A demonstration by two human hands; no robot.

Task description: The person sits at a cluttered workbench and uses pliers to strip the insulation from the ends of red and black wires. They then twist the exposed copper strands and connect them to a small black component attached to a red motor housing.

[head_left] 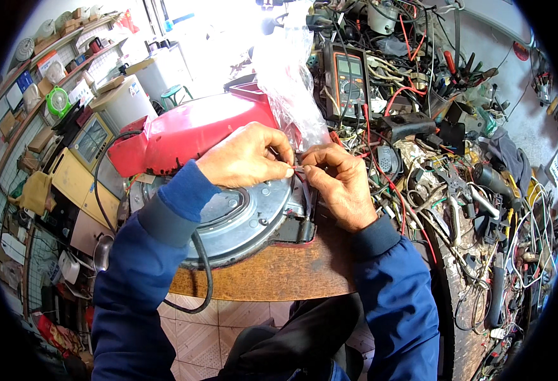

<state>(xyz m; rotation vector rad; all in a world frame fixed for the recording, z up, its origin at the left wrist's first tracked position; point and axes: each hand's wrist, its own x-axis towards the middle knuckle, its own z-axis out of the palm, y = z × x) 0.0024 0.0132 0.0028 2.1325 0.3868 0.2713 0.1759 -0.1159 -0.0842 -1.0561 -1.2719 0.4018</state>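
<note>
My left hand [246,156] and my right hand [341,183] meet above the right side of a round grey metal machine part [228,213]. Between their fingertips runs a thin reddish wire [297,168], with both hands pinching it close together. Its exact ends are too small to make out. Dark wires hang below the fingers toward a small black block [297,230] at the part's edge. Behind my left hand lies a red plastic housing [190,130], scuffed and dirty along its lower rim. A black power cable [204,273] loops off the part's near side.
The wooden tabletop [260,273] has a curved front edge. A multimeter [349,82] stands beyond my right hand, beside a clear plastic bag [288,82]. Tangled wires and pliers [455,219] crowd the right bench. Shelves [69,41] line the left wall.
</note>
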